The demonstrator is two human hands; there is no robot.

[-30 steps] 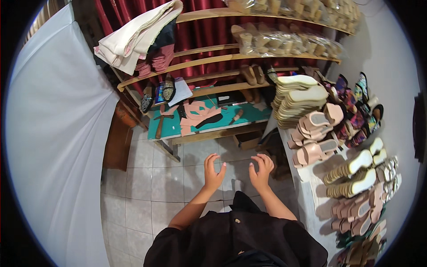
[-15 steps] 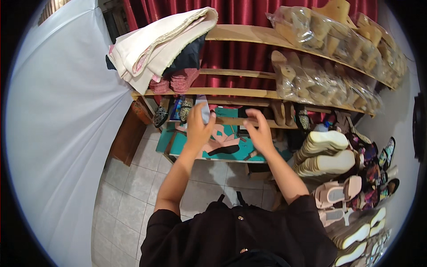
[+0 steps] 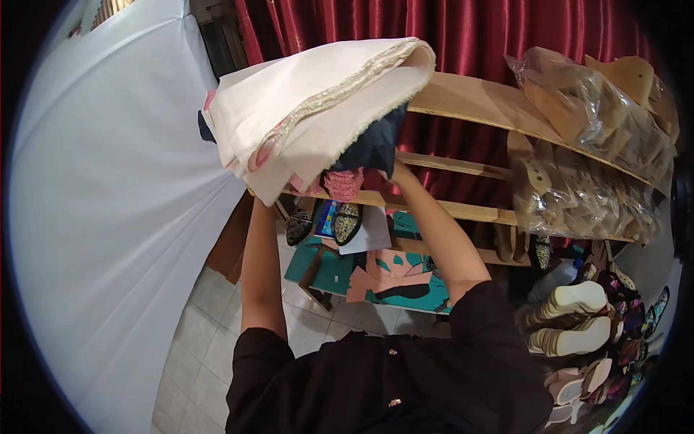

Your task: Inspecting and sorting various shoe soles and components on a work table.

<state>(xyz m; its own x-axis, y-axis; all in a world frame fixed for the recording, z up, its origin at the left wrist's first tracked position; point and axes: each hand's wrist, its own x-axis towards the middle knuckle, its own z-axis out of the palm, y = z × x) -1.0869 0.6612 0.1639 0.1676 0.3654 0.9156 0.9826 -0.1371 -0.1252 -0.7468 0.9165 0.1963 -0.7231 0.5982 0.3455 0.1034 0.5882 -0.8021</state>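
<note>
Cloth: a folded cream fabric bundle (image 3: 311, 108) with a beaded trim lies at the left end of the top wooden shelf (image 3: 491, 105), overhanging its front edge
Beneath it: dark blue cloth (image 3: 372, 145) and pink fabric (image 3: 343, 184) hang at the same end
Left hand: hidden under the bundle; finger state cannot be told
Right hand (image 3: 396, 172): raised to the dark cloth, fingers hidden behind it, grip unclear
Right end: bagged wooden soles (image 3: 585, 188)
Lower shelf: embellished shoes (image 3: 347, 223) and teal sheet (image 3: 383, 278)
</note>
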